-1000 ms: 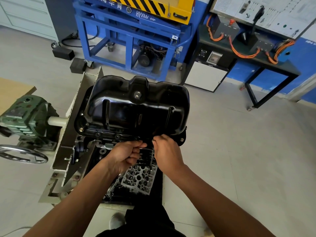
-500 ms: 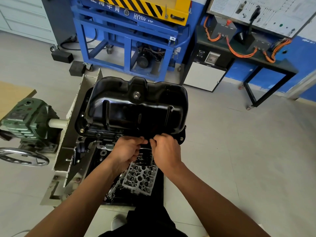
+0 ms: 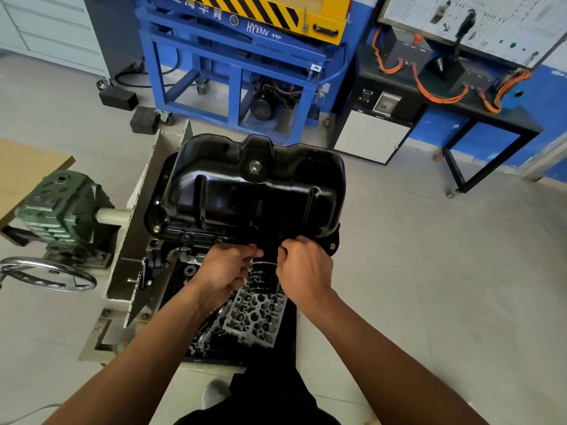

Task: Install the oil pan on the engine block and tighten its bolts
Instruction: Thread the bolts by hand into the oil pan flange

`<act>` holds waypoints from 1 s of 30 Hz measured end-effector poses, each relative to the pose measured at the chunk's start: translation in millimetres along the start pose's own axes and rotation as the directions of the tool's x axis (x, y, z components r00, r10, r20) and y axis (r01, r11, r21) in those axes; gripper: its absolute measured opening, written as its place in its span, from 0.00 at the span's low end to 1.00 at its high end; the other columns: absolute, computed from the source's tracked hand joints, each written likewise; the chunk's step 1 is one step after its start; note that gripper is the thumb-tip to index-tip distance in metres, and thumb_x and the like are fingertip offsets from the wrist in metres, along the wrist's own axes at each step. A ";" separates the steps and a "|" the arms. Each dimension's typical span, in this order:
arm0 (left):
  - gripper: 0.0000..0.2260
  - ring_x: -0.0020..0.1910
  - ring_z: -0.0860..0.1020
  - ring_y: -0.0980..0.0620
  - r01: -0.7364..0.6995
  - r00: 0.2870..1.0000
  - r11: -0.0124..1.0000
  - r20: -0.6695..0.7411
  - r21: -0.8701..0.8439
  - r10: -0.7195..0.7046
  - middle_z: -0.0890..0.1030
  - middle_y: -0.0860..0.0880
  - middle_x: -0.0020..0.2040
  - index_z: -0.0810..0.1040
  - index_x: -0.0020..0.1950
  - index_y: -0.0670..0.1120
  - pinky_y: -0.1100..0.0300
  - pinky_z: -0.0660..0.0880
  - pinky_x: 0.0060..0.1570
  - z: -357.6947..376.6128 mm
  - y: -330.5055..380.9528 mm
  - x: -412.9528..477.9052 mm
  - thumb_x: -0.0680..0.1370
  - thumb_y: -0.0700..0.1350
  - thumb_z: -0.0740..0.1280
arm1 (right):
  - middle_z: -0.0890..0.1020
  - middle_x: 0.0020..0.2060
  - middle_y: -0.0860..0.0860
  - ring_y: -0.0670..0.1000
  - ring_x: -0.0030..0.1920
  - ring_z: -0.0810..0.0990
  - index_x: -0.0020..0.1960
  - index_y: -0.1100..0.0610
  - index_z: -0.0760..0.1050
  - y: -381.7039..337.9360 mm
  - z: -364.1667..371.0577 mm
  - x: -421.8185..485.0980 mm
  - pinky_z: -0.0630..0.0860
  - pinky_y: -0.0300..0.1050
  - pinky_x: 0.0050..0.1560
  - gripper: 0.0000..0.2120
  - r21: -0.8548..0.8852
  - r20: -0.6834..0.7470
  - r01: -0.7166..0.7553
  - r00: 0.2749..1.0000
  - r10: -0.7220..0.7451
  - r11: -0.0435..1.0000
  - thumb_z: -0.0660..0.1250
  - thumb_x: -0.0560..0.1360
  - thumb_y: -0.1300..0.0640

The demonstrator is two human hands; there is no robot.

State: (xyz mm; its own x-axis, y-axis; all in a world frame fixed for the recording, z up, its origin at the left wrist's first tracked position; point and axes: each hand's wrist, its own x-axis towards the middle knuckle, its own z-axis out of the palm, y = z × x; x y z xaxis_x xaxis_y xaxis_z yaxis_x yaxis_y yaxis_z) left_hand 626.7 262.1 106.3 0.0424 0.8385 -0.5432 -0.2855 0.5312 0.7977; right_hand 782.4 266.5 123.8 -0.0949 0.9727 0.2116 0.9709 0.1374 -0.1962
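Observation:
The black oil pan [image 3: 245, 191] lies upside-down on the engine block [image 3: 171, 265], which is mounted in a cream stand [image 3: 138, 204]. Bolt heads show in its near flange, at the left [image 3: 185, 237] and at the right corner [image 3: 332, 246]. My left hand [image 3: 224, 271] is at the middle of that near flange, thumb and fingers pinching a small bolt there. My right hand [image 3: 303, 271] is just to its right, fingers curled and pinching another bolt at the flange edge. Both bolts are hidden by my fingertips.
A black oil filter [image 3: 260, 274] sticks out between my hands, with a grey cylinder head [image 3: 254, 317] below it. A green gearbox [image 3: 61, 210] and its handwheel [image 3: 46, 273] stand left. A blue machine frame [image 3: 233, 65] and a black bench [image 3: 460, 96] are behind.
My hands came close together at the near flange, then parted slightly. The oil pan has not moved.

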 end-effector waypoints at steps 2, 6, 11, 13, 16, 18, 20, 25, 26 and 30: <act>0.11 0.22 0.59 0.58 -0.004 1.000 1.000 0.006 0.001 0.004 0.64 0.56 0.25 0.82 0.47 0.41 0.66 0.55 0.18 -1.6 -0.5 -0.1 0.83 0.44 0.64 | 0.81 0.39 0.48 0.53 0.39 0.81 0.40 0.54 0.80 0.7 0.8 0.7 0.63 0.40 0.31 0.11 -0.025 -0.001 0.000 1.000 0.000 1.000 0.64 0.79 0.54; 0.11 0.22 0.59 0.58 -0.001 1.000 1.000 0.003 -0.017 0.001 0.64 0.56 0.25 0.82 0.47 0.40 0.67 0.55 0.18 -7.2 -3.5 1.9 0.83 0.44 0.64 | 0.83 0.39 0.49 0.54 0.38 0.82 0.42 0.54 0.80 5.3 3.1 1.8 0.64 0.41 0.34 0.14 -0.021 0.015 -0.011 1.000 0.011 1.000 0.64 0.81 0.47; 0.11 0.22 0.59 0.58 0.008 1.000 0.999 0.000 -0.032 -0.008 0.65 0.56 0.25 0.82 0.47 0.40 0.67 0.55 0.18 -11.1 -4.2 2.0 0.82 0.45 0.65 | 0.82 0.33 0.48 0.52 0.33 0.80 0.43 0.55 0.82 11.1 6.1 2.0 0.67 0.40 0.31 0.13 0.116 -0.047 0.033 0.998 -0.028 0.993 0.68 0.78 0.46; 0.10 0.22 0.59 0.58 0.016 1.000 0.999 0.001 -0.033 -0.016 0.64 0.56 0.25 0.82 0.47 0.41 0.67 0.55 0.17 -11.5 -3.6 2.0 0.82 0.45 0.65 | 0.77 0.27 0.46 0.49 0.28 0.75 0.40 0.54 0.81 12.1 8.6 1.6 0.66 0.39 0.29 0.11 0.161 -0.031 0.038 0.999 -0.033 0.986 0.67 0.78 0.49; 0.10 0.22 0.58 0.58 0.026 1.000 0.999 0.001 -0.033 -0.026 0.63 0.56 0.25 0.82 0.46 0.41 0.66 0.54 0.17 -8.4 -1.2 0.5 0.82 0.44 0.65 | 0.76 0.25 0.45 0.49 0.26 0.72 0.39 0.53 0.80 15.4 12.9 1.4 0.61 0.38 0.29 0.09 0.195 -0.037 0.007 0.999 0.000 0.981 0.68 0.77 0.52; 0.10 0.22 0.58 0.58 0.032 0.999 0.999 0.006 -0.037 -0.032 0.62 0.56 0.26 0.82 0.46 0.41 0.66 0.54 0.17 -6.8 1.1 -0.9 0.82 0.45 0.65 | 0.79 0.27 0.46 0.50 0.29 0.76 0.40 0.53 0.81 17.3 17.6 0.5 0.62 0.39 0.29 0.10 0.231 -0.043 -0.022 0.999 0.032 0.973 0.69 0.78 0.50; 0.10 0.22 0.57 0.58 0.047 0.999 0.998 0.013 -0.042 -0.047 0.62 0.55 0.26 0.82 0.46 0.41 0.66 0.54 0.17 -6.0 2.0 -1.6 0.82 0.45 0.65 | 0.79 0.26 0.47 0.51 0.29 0.78 0.38 0.53 0.80 16.4 20.8 -0.8 0.62 0.39 0.30 0.14 0.257 -0.044 -0.068 0.996 0.082 0.964 0.69 0.77 0.45; 0.11 0.23 0.58 0.58 0.099 0.995 0.986 0.029 -0.132 -0.096 0.62 0.54 0.27 0.82 0.44 0.41 0.67 0.54 0.17 -8.1 3.1 -3.1 0.82 0.45 0.64 | 0.75 0.22 0.45 0.46 0.24 0.74 0.43 0.52 0.83 17.4 23.3 -3.2 0.66 0.37 0.28 0.14 0.346 -0.092 -0.096 0.986 0.136 0.933 0.70 0.74 0.41; 0.11 0.23 0.58 0.58 0.122 0.992 0.977 0.039 -0.178 -0.117 0.62 0.54 0.27 0.82 0.44 0.41 0.67 0.54 0.16 -9.2 3.8 -3.3 0.82 0.45 0.64 | 0.76 0.22 0.44 0.43 0.24 0.74 0.45 0.52 0.84 17.2 23.9 -3.9 0.67 0.36 0.29 0.12 0.372 -0.097 -0.081 0.987 0.126 0.925 0.71 0.75 0.44; 0.13 0.22 0.63 0.58 0.272 0.962 0.869 0.128 -0.412 -0.240 0.66 0.52 0.28 0.80 0.45 0.39 0.68 0.60 0.16 -4.1 10.1 -2.9 0.82 0.45 0.61 | 0.71 0.23 0.40 0.39 0.22 0.67 0.48 0.51 0.83 13.4 27.6 -5.8 0.61 0.34 0.28 0.04 0.409 -0.074 -0.050 0.993 0.088 0.911 0.70 0.76 0.54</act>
State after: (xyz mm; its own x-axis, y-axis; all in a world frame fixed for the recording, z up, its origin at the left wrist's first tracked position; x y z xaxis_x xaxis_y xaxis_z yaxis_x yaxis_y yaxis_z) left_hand 619.8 264.5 114.9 0.2317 0.6947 -0.6809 -0.6316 0.6398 0.4378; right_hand 789.9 267.9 93.5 0.0074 0.9646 0.2637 0.7994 0.1527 -0.5811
